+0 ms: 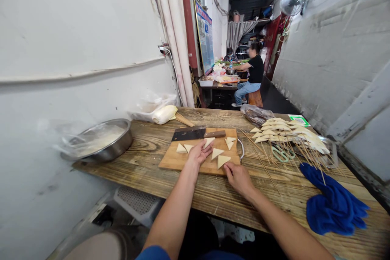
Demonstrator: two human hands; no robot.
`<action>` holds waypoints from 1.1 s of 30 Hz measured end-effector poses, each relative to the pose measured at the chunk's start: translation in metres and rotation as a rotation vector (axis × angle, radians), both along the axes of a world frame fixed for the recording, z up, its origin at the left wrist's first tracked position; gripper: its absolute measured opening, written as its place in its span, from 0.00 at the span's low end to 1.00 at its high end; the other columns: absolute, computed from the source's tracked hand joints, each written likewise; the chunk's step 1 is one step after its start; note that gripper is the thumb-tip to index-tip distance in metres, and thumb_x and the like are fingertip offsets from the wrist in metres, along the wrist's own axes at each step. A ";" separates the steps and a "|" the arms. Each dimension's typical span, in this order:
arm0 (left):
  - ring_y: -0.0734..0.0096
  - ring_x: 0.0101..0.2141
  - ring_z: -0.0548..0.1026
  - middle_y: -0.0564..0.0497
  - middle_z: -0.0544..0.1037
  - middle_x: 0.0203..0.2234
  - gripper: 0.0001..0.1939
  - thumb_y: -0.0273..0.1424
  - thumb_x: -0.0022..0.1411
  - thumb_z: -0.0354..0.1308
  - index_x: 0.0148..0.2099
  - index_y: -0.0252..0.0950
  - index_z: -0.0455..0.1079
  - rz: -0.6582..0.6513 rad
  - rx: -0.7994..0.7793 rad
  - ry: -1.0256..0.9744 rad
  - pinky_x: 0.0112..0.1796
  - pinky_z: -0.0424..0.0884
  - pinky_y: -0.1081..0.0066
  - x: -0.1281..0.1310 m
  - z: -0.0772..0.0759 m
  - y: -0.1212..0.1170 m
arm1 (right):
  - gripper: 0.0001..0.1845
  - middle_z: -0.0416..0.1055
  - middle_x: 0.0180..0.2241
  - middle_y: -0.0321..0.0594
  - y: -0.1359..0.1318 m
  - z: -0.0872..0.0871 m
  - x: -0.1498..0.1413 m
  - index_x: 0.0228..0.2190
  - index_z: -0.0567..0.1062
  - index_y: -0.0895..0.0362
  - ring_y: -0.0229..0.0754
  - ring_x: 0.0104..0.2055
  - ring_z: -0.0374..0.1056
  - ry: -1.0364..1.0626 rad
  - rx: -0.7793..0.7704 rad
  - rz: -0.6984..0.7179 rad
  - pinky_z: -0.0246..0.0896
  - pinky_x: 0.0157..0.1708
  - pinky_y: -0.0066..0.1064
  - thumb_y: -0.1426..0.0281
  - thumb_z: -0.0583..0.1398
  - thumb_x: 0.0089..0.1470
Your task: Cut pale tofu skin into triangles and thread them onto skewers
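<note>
A wooden cutting board [173,161] lies on the plank table [213,195] with several pale triangular pieces [217,153] scattered on it. My left hand [199,153] rests on the board, fingers pinched on one triangle [209,142]. My right hand [239,176] sits at the board's near right corner, fingers curled against the triangle [223,161] there. A cleaver [195,133] with a wooden handle lies along the board's far edge.
A metal basin [100,142] covered with plastic stands at the left. Skewered triangles [286,130] and loose bamboo skewers [262,158] lie to the right, with green scissors [282,154] and a blue cloth [332,203]. A seated person [251,75] works at a far table.
</note>
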State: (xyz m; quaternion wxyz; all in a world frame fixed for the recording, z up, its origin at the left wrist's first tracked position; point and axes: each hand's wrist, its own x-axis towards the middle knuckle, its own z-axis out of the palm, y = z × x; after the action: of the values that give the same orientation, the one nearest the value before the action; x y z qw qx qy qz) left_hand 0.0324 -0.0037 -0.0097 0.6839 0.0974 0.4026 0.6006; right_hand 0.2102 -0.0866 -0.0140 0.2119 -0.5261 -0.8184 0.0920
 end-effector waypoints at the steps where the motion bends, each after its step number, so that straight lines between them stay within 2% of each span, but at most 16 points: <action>1: 0.67 0.32 0.76 0.43 0.76 0.33 0.01 0.22 0.58 0.54 0.35 0.31 0.64 -0.004 0.006 0.000 0.33 0.74 0.67 0.000 0.000 0.000 | 0.16 0.75 0.29 0.40 0.000 0.000 0.000 0.31 0.74 0.57 0.40 0.30 0.70 -0.001 -0.001 0.000 0.52 0.29 0.26 0.70 0.47 0.58; 13: 0.66 0.31 0.77 0.42 0.76 0.31 0.02 0.23 0.58 0.55 0.35 0.30 0.65 -0.040 0.038 0.027 0.32 0.74 0.69 0.001 -0.005 0.000 | 0.17 0.75 0.28 0.40 0.000 0.002 0.000 0.31 0.74 0.57 0.40 0.29 0.70 -0.037 -0.013 -0.015 0.50 0.27 0.26 0.69 0.47 0.58; 20: 0.67 0.28 0.77 0.44 0.76 0.26 0.01 0.21 0.57 0.55 0.33 0.29 0.66 -0.037 0.063 0.070 0.30 0.74 0.68 0.005 -0.002 -0.004 | 0.17 0.75 0.29 0.41 0.000 0.003 -0.001 0.30 0.74 0.57 0.39 0.30 0.70 -0.047 -0.030 -0.027 0.49 0.28 0.26 0.69 0.47 0.59; 26: 0.66 0.29 0.77 0.40 0.77 0.28 0.02 0.22 0.57 0.56 0.35 0.27 0.68 -0.082 0.087 0.094 0.32 0.74 0.68 0.004 -0.004 -0.005 | 0.16 0.75 0.29 0.41 0.001 0.000 -0.003 0.31 0.73 0.57 0.40 0.30 0.69 -0.042 -0.028 -0.043 0.48 0.27 0.26 0.69 0.47 0.59; 33: 0.66 0.31 0.77 0.41 0.78 0.31 0.05 0.25 0.58 0.57 0.37 0.28 0.68 -0.091 0.115 0.075 0.32 0.74 0.70 0.005 -0.005 -0.006 | 0.15 0.75 0.29 0.41 0.002 -0.001 -0.004 0.31 0.73 0.57 0.39 0.29 0.69 -0.004 -0.017 -0.038 0.48 0.27 0.26 0.70 0.47 0.59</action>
State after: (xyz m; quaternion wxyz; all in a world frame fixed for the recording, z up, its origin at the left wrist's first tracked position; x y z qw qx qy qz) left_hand 0.0374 -0.0095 -0.0149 0.6882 0.1769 0.3879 0.5870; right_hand 0.2066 -0.0847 -0.0146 0.2072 -0.5435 -0.8080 0.0940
